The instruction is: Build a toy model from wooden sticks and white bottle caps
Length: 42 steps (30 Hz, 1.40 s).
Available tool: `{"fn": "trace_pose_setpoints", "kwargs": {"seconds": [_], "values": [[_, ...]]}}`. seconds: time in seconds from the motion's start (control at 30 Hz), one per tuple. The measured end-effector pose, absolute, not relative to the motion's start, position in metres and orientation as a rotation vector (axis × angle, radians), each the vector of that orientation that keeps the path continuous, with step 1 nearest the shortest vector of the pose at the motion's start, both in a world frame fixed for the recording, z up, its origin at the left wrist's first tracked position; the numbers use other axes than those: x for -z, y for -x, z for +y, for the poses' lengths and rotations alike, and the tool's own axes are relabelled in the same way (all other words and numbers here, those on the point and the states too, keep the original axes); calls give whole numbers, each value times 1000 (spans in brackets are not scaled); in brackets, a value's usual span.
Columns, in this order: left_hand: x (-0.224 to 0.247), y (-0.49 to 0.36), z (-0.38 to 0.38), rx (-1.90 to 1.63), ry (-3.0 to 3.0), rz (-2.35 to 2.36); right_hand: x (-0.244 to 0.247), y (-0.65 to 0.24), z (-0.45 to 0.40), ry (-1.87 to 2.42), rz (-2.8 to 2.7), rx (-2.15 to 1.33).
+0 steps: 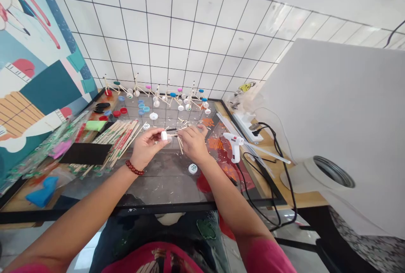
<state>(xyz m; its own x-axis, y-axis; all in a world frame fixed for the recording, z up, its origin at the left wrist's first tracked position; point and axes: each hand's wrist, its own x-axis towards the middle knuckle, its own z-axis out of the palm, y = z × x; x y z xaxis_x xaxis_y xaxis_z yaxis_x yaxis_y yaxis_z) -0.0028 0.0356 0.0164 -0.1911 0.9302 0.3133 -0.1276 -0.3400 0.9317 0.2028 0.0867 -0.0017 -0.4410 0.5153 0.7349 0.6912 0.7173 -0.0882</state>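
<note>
My left hand (146,146), with a red bead bracelet on the wrist, pinches a white bottle cap (164,135) upright above the glass tabletop. Close to the cap, the fingers of my right hand (193,142) are closed on a thin stick (174,135); its far end is too small to make out. Under the right hand lie loose short wooden sticks (180,145). A white cap with a green print (193,168) lies flat nearer to me, beside my right forearm.
Along the back wall stand several stick-and-cap models (172,95). Blue caps (144,108) and red caps (117,113) lie in front of them. Wrapped chopsticks (123,133) and a black sheet (87,153) are at left. A white glue gun (234,144) with a cord lies right, near a power strip (248,128).
</note>
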Motion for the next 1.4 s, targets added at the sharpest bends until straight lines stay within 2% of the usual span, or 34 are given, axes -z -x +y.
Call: {"fn": "trace_pose_setpoints", "kwargs": {"seconds": [0.37, 0.57, 0.9, 1.13, 1.4], "values": [[-9, 5, 37, -1558, -1242, 1085, -5, -207, 86, 929, -2210, 278], [-5, 23, 22, -1372, -1484, 1218, -9, -213, 68, 763, -2349, 202], [-1, 49, -16, -999, -1871, 1447, -3, -194, 37, 898, -2766, 2], [8, 49, -18, -943, -2020, 1427, 0, -193, 38, 949, -2741, -184], [15, 51, -15, -985, -2057, 1381, 4, -193, 39, 934, -2741, -215]]}}
